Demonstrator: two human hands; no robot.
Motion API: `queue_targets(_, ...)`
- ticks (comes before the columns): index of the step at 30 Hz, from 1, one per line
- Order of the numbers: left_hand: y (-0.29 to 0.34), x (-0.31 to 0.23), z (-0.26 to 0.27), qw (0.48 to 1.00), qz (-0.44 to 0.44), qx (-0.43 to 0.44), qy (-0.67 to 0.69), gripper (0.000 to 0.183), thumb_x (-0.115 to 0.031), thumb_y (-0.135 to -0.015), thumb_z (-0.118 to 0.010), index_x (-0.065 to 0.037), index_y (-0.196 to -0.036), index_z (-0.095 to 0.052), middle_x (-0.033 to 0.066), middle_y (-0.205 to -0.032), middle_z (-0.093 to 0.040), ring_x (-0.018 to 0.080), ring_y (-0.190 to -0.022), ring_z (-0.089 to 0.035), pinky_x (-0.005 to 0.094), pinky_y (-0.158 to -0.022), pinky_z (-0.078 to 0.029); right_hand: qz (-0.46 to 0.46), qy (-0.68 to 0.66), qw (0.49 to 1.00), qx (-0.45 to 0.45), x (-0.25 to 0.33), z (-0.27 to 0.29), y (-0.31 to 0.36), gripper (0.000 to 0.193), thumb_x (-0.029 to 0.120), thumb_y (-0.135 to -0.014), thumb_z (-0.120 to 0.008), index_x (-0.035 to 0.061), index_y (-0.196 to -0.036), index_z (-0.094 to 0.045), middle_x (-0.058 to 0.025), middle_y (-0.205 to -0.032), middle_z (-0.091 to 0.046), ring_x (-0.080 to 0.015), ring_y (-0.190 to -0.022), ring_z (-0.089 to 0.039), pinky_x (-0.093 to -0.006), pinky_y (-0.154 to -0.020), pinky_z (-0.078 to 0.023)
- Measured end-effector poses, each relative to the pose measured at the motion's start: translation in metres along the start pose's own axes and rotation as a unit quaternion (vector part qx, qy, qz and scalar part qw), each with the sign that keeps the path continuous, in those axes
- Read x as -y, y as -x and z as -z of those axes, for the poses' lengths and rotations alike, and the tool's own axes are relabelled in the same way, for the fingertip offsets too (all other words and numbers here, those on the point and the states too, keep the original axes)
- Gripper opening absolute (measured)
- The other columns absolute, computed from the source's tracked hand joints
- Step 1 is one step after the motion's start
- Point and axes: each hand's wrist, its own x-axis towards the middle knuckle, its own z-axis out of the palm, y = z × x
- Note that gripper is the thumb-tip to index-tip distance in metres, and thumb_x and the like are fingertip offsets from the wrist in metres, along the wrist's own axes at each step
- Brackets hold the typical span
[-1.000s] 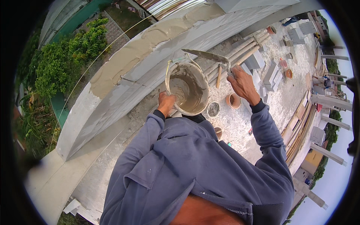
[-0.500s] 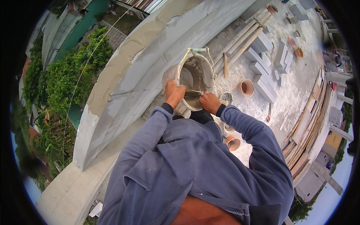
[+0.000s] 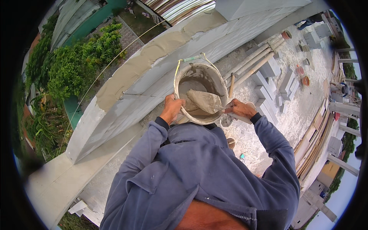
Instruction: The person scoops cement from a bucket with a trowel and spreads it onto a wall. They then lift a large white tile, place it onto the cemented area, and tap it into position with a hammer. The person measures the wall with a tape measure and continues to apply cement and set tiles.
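Observation:
A pale bucket (image 3: 177, 90), smeared with mortar, is tilted in front of me with its wire handle raised at the far side. My left hand (image 3: 172, 109) grips the bucket's near-left rim, thumb over the edge. Wet grey mortar (image 3: 193, 85) lies inside. My right hand (image 3: 240, 109) is closed round the handle of a trowel (image 3: 205, 101); the mortar-coated blade is over the bucket's mouth near its right rim. To the left stands a block wall (image 3: 153, 74), its top spread with a band of wet mortar (image 3: 143, 57).
Beyond the wall the ground drops away to trees (image 3: 76, 74), and a string (image 3: 100, 74) runs outside it. On the right floor lie long poles (image 3: 251, 59), pale blocks (image 3: 264, 100), small orange pots (image 3: 305, 81) and stacked planks (image 3: 312, 142). A person (image 3: 309, 22) is far off.
My right hand has moved outward to the right, lifting the trowel blade out of the mortar into view. The bucket sits slightly lower in view; my left hand still holds its rim.

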Motion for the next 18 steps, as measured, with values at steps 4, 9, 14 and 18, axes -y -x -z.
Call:
queue_targets(4,0.000,0.000,-0.006,0.997,0.014,-0.006,0.076,0.022,0.003,-0.077,-0.062,0.009,-0.098,-0.063,0.0133,-0.084,-0.065,0.0237,-0.067,-0.067,0.0404,-0.050,-0.061,0.029,-0.039,0.995,0.082,0.051,0.077,0.027,0.051,0.045,-0.087,-0.076,-0.0041,-0.098,-0.071,-0.0125,-0.097,-0.063,-0.0145,-0.066,-0.062,-0.0318,-0.058,-0.048)
queue_targets(9,-0.010,0.009,-0.009,0.996,0.019,-0.017,0.086,0.019,0.001,-0.079,-0.061,0.009,-0.097,-0.063,0.0158,-0.085,-0.065,0.0247,-0.063,-0.066,0.0409,-0.047,-0.062,0.069,-0.139,0.988,0.022,0.128,0.147,0.045,0.037,0.030,-0.091,-0.077,-0.0056,-0.086,-0.071,-0.0085,-0.084,-0.062,-0.0154,-0.065,-0.065,-0.0320,-0.059,-0.052)
queue_targets(14,-0.014,0.024,-0.013,0.992,0.027,-0.023,0.118,0.013,0.003,-0.077,-0.063,0.008,-0.089,-0.062,0.0132,-0.079,-0.063,0.0246,-0.059,-0.064,0.0412,-0.046,-0.061,0.274,0.108,0.943,-0.155,0.170,0.186,-0.015,0.032,0.023,-0.086,-0.078,-0.0049,-0.096,-0.067,-0.0136,-0.089,-0.059,-0.0245,-0.081,-0.065,-0.0373,-0.070,-0.053)
queue_targets(18,-0.008,0.036,-0.010,0.990,0.043,-0.071,0.114,0.013,0.003,-0.073,-0.067,0.005,-0.083,-0.058,0.0112,-0.074,-0.059,0.0239,-0.056,-0.061,0.0400,-0.042,-0.057,0.443,0.201,0.750,-0.449,0.152,0.147,-0.091,0.037,0.011,-0.080,-0.079,-0.0020,-0.110,-0.061,-0.0175,-0.101,-0.057,-0.0349,-0.091,-0.062,-0.0445,-0.075,-0.052)
